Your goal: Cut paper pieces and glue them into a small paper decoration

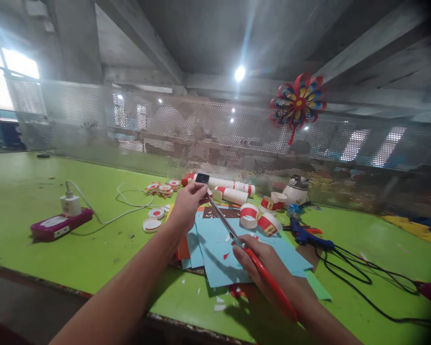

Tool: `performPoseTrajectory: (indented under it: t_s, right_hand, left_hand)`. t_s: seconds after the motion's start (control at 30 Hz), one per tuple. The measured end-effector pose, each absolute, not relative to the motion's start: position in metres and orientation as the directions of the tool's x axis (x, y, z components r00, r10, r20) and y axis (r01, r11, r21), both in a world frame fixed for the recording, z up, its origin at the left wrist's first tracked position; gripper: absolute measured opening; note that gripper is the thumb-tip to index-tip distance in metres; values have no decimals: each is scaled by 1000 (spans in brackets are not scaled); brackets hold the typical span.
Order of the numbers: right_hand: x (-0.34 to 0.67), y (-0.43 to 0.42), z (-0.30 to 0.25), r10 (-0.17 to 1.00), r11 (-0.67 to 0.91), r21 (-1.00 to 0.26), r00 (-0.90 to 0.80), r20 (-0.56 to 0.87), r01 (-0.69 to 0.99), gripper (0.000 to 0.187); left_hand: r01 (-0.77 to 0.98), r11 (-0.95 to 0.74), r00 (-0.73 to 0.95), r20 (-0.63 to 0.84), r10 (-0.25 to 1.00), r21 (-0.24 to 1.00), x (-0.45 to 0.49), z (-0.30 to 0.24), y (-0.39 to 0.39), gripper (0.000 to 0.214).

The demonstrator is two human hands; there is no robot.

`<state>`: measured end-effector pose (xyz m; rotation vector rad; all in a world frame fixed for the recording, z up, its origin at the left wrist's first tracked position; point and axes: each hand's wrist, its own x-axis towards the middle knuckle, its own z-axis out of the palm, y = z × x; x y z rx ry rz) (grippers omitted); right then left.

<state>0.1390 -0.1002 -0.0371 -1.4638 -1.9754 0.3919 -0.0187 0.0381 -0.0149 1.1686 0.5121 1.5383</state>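
Observation:
My right hand (258, 256) is wrapped round a pair of scissors (271, 283) with red handles. Their metal blades point up and away, and the tips reach close to my left hand (187, 203). Thumb and fingers of that left hand are pinched on a small pale piece of paper (209, 192), which sits by the blade tips. Whether the blades touch it I cannot tell. Below both hands lie light blue paper sheets (215, 258), strewn with small red and white scraps. Cut red-and-white paper cup rings (249, 215) rest on the sheets' far side.
A purple power strip (62, 225) with a white charger (71, 205) stands at left. Rolled red-and-white cups (232, 195) lie behind the sheets. At right are a blue glue gun (305, 235) with black cable and a white kettle-like container (295, 192). A perforated screen (219, 139) backs the green table.

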Motion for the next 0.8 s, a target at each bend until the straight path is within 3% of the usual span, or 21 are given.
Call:
performPoseTrajectory:
  t_s: [0.8]
  right_hand:
    - [135, -98, -48, 912, 311, -516, -96, 400, 798, 38]
  left_hand:
    - [-570, -253, 23, 323, 946, 782, -17, -14, 29, 18]
